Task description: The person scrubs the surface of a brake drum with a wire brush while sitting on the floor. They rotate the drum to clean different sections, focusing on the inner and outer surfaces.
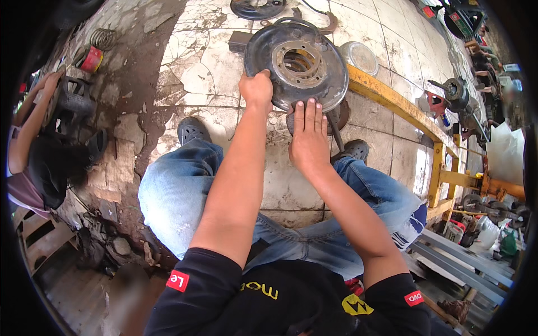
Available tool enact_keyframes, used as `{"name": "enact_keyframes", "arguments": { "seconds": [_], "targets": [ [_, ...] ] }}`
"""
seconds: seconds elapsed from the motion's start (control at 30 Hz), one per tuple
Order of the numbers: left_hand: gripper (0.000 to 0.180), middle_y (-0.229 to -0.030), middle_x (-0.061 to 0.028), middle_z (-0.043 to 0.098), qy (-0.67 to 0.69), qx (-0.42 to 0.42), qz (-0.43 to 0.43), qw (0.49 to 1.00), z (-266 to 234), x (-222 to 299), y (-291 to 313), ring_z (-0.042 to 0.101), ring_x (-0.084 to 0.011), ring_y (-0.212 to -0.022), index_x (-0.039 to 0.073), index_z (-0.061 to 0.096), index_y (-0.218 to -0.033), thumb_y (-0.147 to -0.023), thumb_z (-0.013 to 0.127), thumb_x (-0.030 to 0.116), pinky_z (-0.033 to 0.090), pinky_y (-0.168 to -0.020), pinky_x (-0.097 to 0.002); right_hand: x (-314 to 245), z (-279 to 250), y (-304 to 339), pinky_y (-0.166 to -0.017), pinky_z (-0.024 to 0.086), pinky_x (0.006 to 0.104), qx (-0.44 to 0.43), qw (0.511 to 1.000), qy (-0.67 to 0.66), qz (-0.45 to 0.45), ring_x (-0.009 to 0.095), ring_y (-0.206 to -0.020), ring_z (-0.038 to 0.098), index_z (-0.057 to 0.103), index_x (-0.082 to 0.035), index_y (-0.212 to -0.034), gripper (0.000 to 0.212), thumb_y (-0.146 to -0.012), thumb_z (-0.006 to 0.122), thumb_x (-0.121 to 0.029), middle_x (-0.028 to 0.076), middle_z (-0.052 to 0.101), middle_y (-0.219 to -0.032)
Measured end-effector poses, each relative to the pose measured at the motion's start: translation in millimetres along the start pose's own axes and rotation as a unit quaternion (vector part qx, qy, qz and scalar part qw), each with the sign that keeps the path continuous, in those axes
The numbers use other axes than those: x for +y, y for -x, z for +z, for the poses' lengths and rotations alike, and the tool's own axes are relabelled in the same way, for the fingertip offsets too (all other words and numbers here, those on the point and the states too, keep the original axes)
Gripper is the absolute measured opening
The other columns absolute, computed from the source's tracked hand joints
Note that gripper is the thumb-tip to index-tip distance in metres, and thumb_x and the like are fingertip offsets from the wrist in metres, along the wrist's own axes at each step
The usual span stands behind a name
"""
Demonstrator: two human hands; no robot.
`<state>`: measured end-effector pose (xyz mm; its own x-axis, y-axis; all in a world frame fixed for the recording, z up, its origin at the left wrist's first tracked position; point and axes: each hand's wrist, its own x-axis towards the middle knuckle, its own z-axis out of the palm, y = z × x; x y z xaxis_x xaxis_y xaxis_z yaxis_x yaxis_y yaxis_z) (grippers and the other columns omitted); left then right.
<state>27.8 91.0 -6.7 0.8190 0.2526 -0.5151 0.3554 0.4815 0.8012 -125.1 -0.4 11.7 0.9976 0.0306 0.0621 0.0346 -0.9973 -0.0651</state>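
Hands on a round grey brake backing plate (pixel 296 66), stood on edge on the cracked tile floor (pixel 196 73), just ahead of the person's shoes. Left hand (pixel 256 88) curls closed over the plate's near-left rim. Right hand (pixel 307 136) lies flat and open, fingers (pixel 309 112) spread against the plate's lower edge, gripping nothing. Yellow steel frame (pixel 392 101) runs just right of the plate; a clear plastic tub (pixel 358 56) sits beyond it. Judgement: keep the rim hold firm so the plate stays upright, and press evenly with the flat palm to stop it rolling.
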Motion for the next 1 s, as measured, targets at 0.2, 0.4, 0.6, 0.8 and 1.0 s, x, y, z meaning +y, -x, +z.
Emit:
{"name": "enact_keyframes", "arguments": {
  "seconds": [0.2,0.4,0.6,0.8,1.0],
  "targets": [
    [0.035,-0.105,-0.0199,0.068,-0.036,-0.006,0.000,0.999,1.9,3.6,4.6,0.066,-0.0292,-0.092,-0.007,0.060,-0.114,-0.080,0.064,0.003,0.050,-0.083,-0.0388,36.5,-36.9,-58.7,-0.117,0.027,0.0522,-0.193,0.981,-0.031,-0.018,0.044,-0.145,0.026,0.023,0.004,-0.151,0.070,-0.087,0.051,0.001,0.031,0.026,-0.155],
    [0.038,-0.108,-0.0209,0.065,-0.001,-0.026,0.018,0.999,-2.4,-0.6,-0.1,0.064,-0.0299,-0.095,-0.010,0.058,-0.117,-0.082,0.065,0.003,0.052,-0.082,-0.0420,42.9,-58.0,-32.1,-0.121,0.022,0.0489,-0.102,0.993,-0.059,0.015,0.037,-0.148,0.020,0.022,-0.002,-0.154,0.079,-0.082,0.050,0.014,0.022,0.023,-0.159],
    [0.036,-0.108,-0.0197,0.066,0.003,-0.037,0.013,0.999,1.2,2.1,5.7,0.065,-0.0284,-0.095,-0.009,0.060,-0.115,-0.082,0.065,0.003,0.051,-0.084,-0.0393,21.8,-9.0,-29.7,-0.120,0.022,0.0514,-0.019,0.999,0.002,-0.034,0.037,-0.147,0.024,0.031,-0.001,-0.150,0.056,-0.094,0.036,0.000,0.020,0.029,-0.157],
    [0.036,-0.108,-0.0188,0.067,-0.023,-0.011,0.012,1.000,-4.1,4.4,4.0,0.065,-0.0294,-0.094,-0.007,0.060,-0.116,-0.082,0.066,0.003,0.051,-0.085,-0.0397,29.5,-26.8,-29.6,-0.119,0.023,0.0531,-0.023,1.000,-0.014,0.008,0.038,-0.146,0.027,0.031,-0.001,-0.150,0.066,-0.087,0.048,0.008,0.020,0.030,-0.157],
    [0.031,-0.105,-0.0181,0.069,-0.016,-0.023,0.023,0.999,2.1,8.5,6.1,0.066,-0.0278,-0.093,-0.007,0.062,-0.110,-0.080,0.062,0.000,0.049,-0.085,-0.0370,29.1,-3.7,-30.5,-0.121,0.018,0.0528,-0.014,0.999,0.009,-0.036,0.035,-0.148,0.023,0.029,-0.003,-0.152,0.063,-0.091,0.036,0.006,0.018,0.026,-0.159]
  ]
}}
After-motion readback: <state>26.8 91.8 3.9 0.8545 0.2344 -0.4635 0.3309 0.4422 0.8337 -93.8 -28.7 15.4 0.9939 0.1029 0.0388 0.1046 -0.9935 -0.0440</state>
